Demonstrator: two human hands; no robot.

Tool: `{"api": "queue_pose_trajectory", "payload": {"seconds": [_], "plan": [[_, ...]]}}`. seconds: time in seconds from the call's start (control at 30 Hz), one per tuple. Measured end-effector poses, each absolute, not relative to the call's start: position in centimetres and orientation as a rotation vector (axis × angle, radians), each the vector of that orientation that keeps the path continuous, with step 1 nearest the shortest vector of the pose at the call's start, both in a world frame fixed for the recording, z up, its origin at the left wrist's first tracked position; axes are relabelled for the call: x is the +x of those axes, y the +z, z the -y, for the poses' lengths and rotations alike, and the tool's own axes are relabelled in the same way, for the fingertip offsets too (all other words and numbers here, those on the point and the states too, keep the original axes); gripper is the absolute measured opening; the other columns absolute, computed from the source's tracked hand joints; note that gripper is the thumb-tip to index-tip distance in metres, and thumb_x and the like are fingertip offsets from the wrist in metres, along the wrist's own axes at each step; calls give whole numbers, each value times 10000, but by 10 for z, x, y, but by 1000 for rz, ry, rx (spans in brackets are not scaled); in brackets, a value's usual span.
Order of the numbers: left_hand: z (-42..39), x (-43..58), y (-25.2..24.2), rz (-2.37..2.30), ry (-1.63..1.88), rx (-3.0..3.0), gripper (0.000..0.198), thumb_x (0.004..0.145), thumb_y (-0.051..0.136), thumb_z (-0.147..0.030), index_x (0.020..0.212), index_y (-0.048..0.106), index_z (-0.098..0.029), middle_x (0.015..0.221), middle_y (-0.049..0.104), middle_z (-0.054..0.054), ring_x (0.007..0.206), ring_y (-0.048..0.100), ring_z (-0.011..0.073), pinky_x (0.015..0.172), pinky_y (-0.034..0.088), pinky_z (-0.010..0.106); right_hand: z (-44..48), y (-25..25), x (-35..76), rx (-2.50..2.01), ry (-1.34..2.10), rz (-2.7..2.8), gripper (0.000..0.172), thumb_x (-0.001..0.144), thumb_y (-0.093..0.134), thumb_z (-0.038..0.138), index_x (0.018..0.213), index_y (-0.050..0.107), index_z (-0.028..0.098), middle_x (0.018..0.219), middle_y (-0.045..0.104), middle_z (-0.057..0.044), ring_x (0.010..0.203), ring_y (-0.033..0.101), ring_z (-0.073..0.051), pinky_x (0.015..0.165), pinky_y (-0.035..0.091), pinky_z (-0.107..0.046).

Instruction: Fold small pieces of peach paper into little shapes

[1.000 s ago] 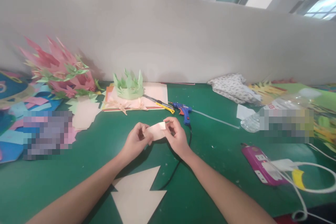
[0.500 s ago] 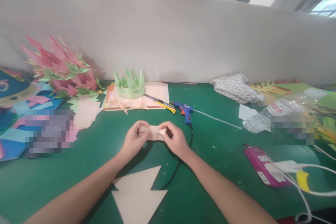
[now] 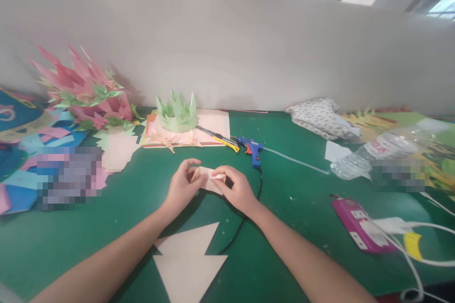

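Observation:
Between both hands, above the green table, is a small piece of pale pink paper [image 3: 212,185]. My left hand [image 3: 185,185] pinches its left end between thumb and fingers. At the other end, my right hand [image 3: 236,188] grips the paper, and a rolled or folded edge shows at its fingertips. Closer to me lies a pale cut-out paper shape [image 3: 192,272] with pointed corners, partly beneath my left forearm. Beyond my hands are a blue glue gun [image 3: 253,149] and a yellow utility knife [image 3: 227,143], its tip resting by a stack of paper sheets [image 3: 216,125].
A green paper crown [image 3: 177,116] stands on the sheets. Pink paper crowns [image 3: 83,85] and paper scraps [image 3: 30,180] fill the left side. To the right are a plastic bottle [image 3: 377,154], a cloth bundle [image 3: 322,116] and a purple power strip [image 3: 355,220] with white cables.
The small paper has tilted, its right end dropping lower. My right fingertips have shifted over its upper edge, while my left hand stays almost in place.

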State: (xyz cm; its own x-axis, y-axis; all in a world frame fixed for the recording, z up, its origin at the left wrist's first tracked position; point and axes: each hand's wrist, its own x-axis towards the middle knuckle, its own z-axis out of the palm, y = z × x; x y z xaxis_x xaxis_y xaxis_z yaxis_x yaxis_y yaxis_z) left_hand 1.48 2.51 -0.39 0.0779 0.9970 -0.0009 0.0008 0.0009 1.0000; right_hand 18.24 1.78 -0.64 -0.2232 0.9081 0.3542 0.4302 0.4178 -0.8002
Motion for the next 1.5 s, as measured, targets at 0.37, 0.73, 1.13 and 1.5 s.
{"api": "queue_pose_trajectory", "payload": {"seconds": [0.37,0.73,1.13,1.5], "plan": [[-23,17,-8,-1235,1171,1366,293,685,637,-261,944,509,-212,691,536,-45,603,501,104,586,392,205,-19,-8,180,-1224,790,1709,88,805,514,221,832,594,196,800,632,-11,655,557,-131,592,425,-234],[-17,22,-3,-1219,1161,1450,209,718,619,-298,884,533,-203,724,551,-28,642,513,109,609,399,202,-20,-9,178,-1208,933,1483,100,786,539,269,763,555,173,706,574,-2,627,529,-119,574,419,-227],[-18,23,-9,-1255,1109,1561,196,746,594,-307,890,510,-203,717,525,-37,625,495,95,595,399,194,-20,-10,178,-1235,877,1471,116,781,548,286,754,564,174,704,584,-4,634,535,-125,584,424,-230],[-18,25,-6,-1232,1120,1470,202,727,607,-283,878,504,-195,702,506,-45,616,472,89,585,380,190,-19,-8,177,-1226,834,1482,90,767,552,258,750,578,173,717,608,-5,652,562,-130,612,441,-239]]}}
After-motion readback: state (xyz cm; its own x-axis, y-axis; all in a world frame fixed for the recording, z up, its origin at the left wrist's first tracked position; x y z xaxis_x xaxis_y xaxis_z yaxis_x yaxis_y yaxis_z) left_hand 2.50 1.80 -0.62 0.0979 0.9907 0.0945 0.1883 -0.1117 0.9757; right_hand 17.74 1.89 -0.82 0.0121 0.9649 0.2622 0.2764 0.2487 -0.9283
